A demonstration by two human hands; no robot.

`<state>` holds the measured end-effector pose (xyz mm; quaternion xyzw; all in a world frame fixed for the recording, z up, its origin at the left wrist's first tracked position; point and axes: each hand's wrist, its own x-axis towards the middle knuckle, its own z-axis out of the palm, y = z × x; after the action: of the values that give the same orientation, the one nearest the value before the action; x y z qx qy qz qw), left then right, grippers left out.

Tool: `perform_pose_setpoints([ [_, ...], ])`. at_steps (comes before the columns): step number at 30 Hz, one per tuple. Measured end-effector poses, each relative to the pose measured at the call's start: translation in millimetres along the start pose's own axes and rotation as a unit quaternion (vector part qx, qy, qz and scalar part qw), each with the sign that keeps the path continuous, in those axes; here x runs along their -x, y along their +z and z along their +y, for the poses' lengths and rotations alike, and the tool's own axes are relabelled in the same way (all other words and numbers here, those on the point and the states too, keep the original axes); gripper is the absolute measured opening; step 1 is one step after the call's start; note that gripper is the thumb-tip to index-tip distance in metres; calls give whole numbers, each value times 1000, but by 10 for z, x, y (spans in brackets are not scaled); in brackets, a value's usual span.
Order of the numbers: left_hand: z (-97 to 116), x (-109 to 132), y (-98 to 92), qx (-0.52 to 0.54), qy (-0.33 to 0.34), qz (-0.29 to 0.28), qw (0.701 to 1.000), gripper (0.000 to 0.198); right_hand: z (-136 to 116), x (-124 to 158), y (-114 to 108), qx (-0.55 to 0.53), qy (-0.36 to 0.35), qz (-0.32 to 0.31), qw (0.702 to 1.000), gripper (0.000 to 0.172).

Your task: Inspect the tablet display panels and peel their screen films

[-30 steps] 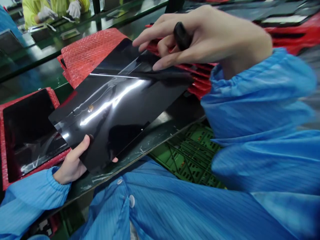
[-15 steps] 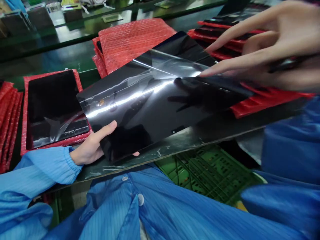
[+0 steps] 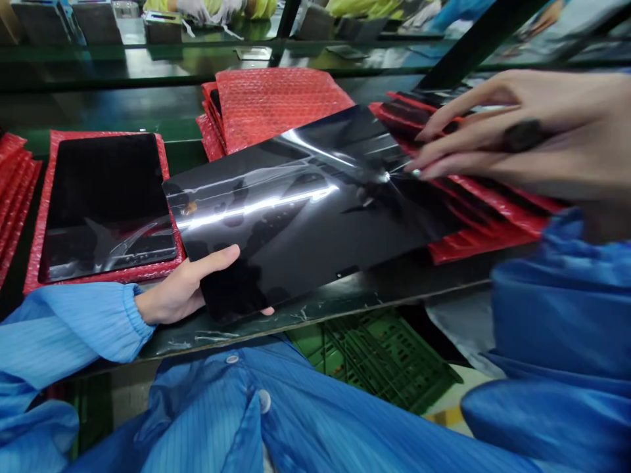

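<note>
My left hand [image 3: 183,289] grips the near-left corner of a black tablet-like screen panel [image 3: 296,230], thumb on its face and fingertips beneath. The panel is tilted over the bench edge. A clear protective film [image 3: 340,154] lies on its glossy face, creased and partly raised towards the far right. My right hand [image 3: 493,138], slightly blurred, is closed at the panel's right end, fingertips pinched where the film's creases meet. Left of the panel, another black screen [image 3: 108,203] with loose clear film rests on a red bubble-wrap pouch [image 3: 33,263].
Red bubble-wrap pouches [image 3: 286,105] are piled behind the panel. More red pouches with dark panels [image 3: 488,243] lie under my right hand, and several pouches [image 3: 14,197] stand at far left. Below the bench edge [image 3: 315,318] is a green crate [image 3: 394,361]. Co-workers' gloved hands [image 3: 211,10] show across the bench.
My right hand's fingers have come together at the film, and the film's crease has changed shape. The panel has turned slightly flatter in view. My left hand keeps its grip.
</note>
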<state>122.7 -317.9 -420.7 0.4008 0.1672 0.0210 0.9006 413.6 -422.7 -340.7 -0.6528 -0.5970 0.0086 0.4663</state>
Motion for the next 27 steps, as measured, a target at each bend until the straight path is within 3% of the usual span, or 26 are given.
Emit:
perform_pose_setpoints([
  [2,2,0,-10,0,-8,-6,1000,39,16,-25,106,49,17,-3,999,21],
  [5,1,1,-21,0,-14,-12,1000,34,122,-64,261,39,102,67,992,14],
  [10,28,6,-1,-20,-34,-19,999,36,224,-86,450,-1,174,101,980,31],
  [13,57,24,27,-44,-37,0,998,37,232,-76,445,-12,158,98,983,34],
  [19,136,74,-23,-43,-79,71,993,31,336,-134,351,-84,79,30,993,34],
  [24,197,75,-54,-90,-130,31,987,42,459,-174,328,-115,8,23,993,29],
  [27,198,81,-25,-97,-132,91,982,43,468,-175,310,-132,-17,19,991,29],
])
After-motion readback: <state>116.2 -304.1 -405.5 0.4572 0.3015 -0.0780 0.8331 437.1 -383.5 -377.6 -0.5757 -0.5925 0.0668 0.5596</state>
